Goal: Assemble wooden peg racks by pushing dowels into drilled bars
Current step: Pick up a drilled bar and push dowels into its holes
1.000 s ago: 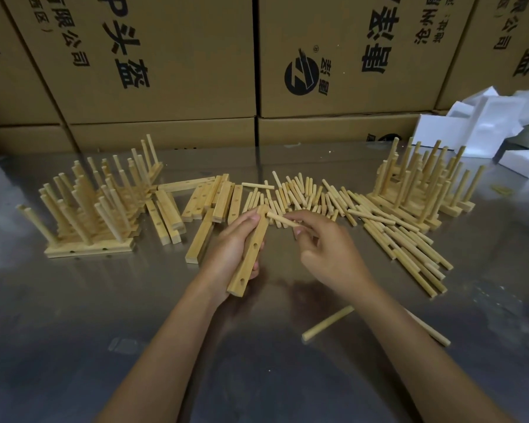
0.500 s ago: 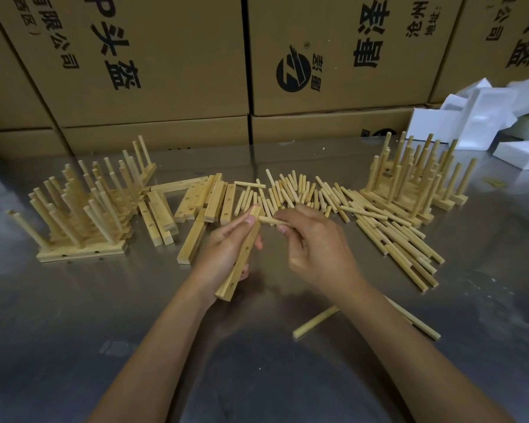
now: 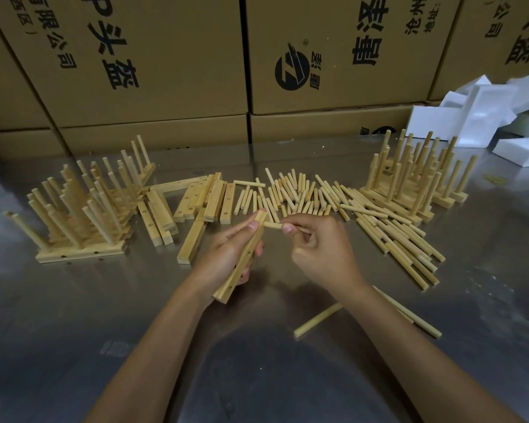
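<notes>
- The dowel (image 3: 272,225) pinched by the right hand (image 3: 321,251) is mostly covered by the curled fingers; only its left end is seen, at the bar (image 3: 242,257).
- The bar's far side is hidden in the left hand (image 3: 226,254).
- A long dowel (image 3: 409,315) at 4 o'clock is partly covered by the right forearm.
- The cardboard boxes (image 3: 165,56) at 12 o'clock are cut by the top edge.
- The foam pieces (image 3: 486,117) at 2 o'clock are cut by the right edge.

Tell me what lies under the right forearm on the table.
Two loose dowels show from under the right forearm on the steel table: one juts left, a longer one runs right. Their middle parts are covered by the arm.
</notes>
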A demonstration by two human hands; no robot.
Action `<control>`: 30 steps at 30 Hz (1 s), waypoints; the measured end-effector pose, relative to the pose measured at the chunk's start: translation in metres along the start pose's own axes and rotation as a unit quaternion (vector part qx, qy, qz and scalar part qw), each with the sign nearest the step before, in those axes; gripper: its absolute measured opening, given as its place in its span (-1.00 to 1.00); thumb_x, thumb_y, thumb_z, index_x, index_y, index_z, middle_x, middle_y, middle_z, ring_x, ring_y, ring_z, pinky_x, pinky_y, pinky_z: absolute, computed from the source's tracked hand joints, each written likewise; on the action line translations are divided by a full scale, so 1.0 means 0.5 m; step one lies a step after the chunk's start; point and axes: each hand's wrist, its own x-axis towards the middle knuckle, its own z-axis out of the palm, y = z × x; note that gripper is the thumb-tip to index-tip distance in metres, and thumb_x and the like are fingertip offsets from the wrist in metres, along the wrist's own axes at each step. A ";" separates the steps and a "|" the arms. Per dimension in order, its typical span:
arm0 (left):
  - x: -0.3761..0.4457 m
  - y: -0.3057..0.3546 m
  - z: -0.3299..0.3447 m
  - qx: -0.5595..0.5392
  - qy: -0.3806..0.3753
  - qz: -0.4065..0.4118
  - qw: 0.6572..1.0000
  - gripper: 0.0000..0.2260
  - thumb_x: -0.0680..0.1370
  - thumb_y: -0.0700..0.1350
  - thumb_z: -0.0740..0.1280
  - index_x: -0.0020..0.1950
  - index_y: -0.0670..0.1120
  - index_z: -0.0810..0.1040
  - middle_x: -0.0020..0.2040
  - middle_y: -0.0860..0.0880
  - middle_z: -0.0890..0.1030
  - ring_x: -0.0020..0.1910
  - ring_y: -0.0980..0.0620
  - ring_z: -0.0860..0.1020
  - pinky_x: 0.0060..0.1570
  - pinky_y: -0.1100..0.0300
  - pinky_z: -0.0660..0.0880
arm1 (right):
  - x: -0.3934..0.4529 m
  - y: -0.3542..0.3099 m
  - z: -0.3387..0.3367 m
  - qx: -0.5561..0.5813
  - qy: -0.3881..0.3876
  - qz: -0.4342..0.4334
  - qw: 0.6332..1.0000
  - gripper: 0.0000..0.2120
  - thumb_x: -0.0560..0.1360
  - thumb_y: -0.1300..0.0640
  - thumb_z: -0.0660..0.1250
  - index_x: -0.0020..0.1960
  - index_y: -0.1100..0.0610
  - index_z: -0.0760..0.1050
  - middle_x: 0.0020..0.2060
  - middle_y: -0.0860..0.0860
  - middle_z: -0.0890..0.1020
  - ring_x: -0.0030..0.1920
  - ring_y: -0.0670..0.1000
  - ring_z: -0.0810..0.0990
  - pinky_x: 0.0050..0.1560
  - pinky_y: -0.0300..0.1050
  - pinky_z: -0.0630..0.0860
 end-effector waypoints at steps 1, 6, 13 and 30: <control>-0.001 0.000 0.001 0.002 -0.001 0.000 1.000 -0.72 0.68 0.06 0.21 0.37 0.26 0.54 -0.25 -0.01 0.53 -0.44 0.09 0.38 -0.48 0.23 0.34 | 0.001 0.002 0.001 0.003 -0.006 0.010 1.000 -0.85 0.53 0.24 0.37 -0.07 0.05 0.69 -0.35 -0.07 0.64 -0.34 -0.12 0.52 -0.41 -0.29 0.37; 0.002 0.008 0.007 -0.002 0.022 -0.021 1.000 -0.71 0.68 0.03 0.21 0.38 0.26 0.53 -0.22 -0.03 0.56 -0.42 0.06 0.38 -0.46 0.22 0.32 | 0.011 0.002 0.000 0.023 -0.046 0.060 0.997 -0.88 0.57 0.16 0.35 -0.05 0.02 0.65 -0.23 -0.10 0.65 -0.17 -0.15 0.56 -0.18 -0.21 0.46; -0.001 0.018 -0.003 -0.001 0.123 -0.029 0.992 -0.77 0.68 0.03 0.22 0.09 0.21 0.69 0.09 0.08 0.70 -0.28 0.10 0.53 -0.42 0.21 0.50 | 0.043 0.041 -0.066 -0.071 0.044 0.124 0.989 -0.83 0.62 -0.02 0.24 -0.03 -0.03 0.58 -0.16 -0.19 0.60 -0.10 -0.13 0.55 -0.20 -0.21 0.37; 0.002 0.031 -0.006 -0.195 0.162 -0.106 0.961 -0.85 0.69 -0.04 0.23 0.15 -0.03 0.56 -0.32 -0.06 0.49 -0.54 0.11 0.41 -0.63 0.31 0.33 | 0.048 0.077 -0.097 -0.264 -0.153 0.223 0.926 -0.85 0.50 0.02 0.42 -0.13 0.10 0.57 -0.19 0.04 0.62 -0.20 -0.06 0.52 -0.20 -0.08 0.47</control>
